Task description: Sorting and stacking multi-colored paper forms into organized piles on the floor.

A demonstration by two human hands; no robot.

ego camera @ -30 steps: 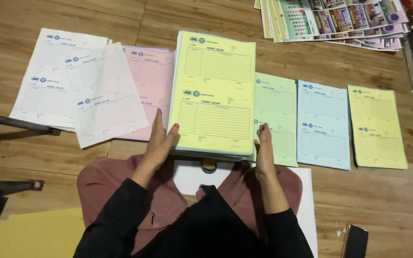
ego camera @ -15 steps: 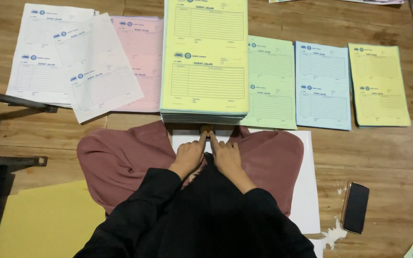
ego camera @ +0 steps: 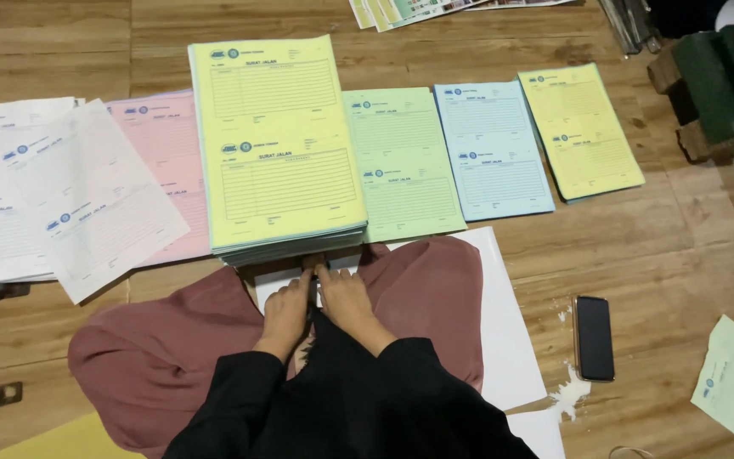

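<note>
Head view, only 1 cam. Your left hand point(ego camera: 286, 310) and right hand point(ego camera: 348, 302) lie side by side, palms down, on the white sheet point(ego camera: 503, 323) over your lap, fingertips touching or nearly touching the near edge of the thick yellow-topped form stack point(ego camera: 278, 144). Fingers are extended and close together, not pinching anything; thumbs are tucked between the hands, can't tell more. Wrists straight, black sleeves down to the wrist, elbows in close to the body.

The stack sits on the wood floor point(ego camera: 656, 255), straight ahead of you, between the pink pile point(ego camera: 163, 153) on its left and the green pile point(ego camera: 401, 161) on its right, overlapping both a bit.

Risks, as a judgement:
- Stack is tall and its near edge looks fanned. A push w/ flat fingertips low on that edge could shear the bottom sheets and skew the whole pile.
- It could slide onto the pink or green pile and mix colours.
- Loose white sheets point(ego camera: 70, 195) at far left lie crooked; a draft or a sleeve could scatter them.
- Phone point(ego camera: 595, 337) and white spill point(ego camera: 573, 393) sit near your right knee; the spill could soil paper.
</note>
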